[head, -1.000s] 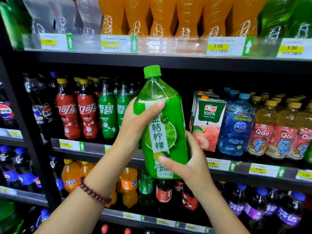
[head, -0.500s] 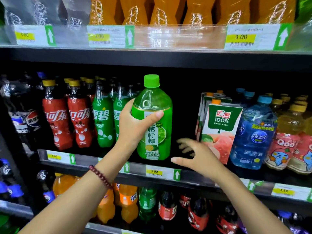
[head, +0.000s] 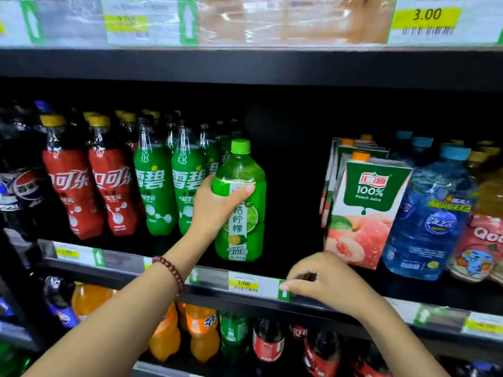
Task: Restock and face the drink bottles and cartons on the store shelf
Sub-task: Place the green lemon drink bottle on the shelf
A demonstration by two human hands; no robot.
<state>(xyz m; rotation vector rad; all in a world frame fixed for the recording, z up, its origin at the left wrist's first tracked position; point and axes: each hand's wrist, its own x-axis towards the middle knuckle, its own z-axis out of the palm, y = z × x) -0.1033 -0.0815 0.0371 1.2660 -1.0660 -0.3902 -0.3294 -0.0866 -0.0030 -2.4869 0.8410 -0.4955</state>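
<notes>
A green lime-drink bottle with a green cap stands upright in the dark gap of the middle shelf, between the green soda bottles and the peach juice cartons. My left hand grips its upper body, thumb across the label. My right hand rests on the shelf's front rail beside the 3.00 price tag, fingers curled, thumb at the tag's green arrow. It holds no bottle.
Red cola bottles and dark cola bottles fill the shelf's left. Blue water bottles and pink-labelled drinks stand right of the cartons. Orange and cola bottles sit on the shelf below. The upper shelf rail overhangs.
My left hand has pushed the green bottle deeper into the shelf gap. My right hand let go of the bottle, dropped and came to rest on the shelf's front rail.
</notes>
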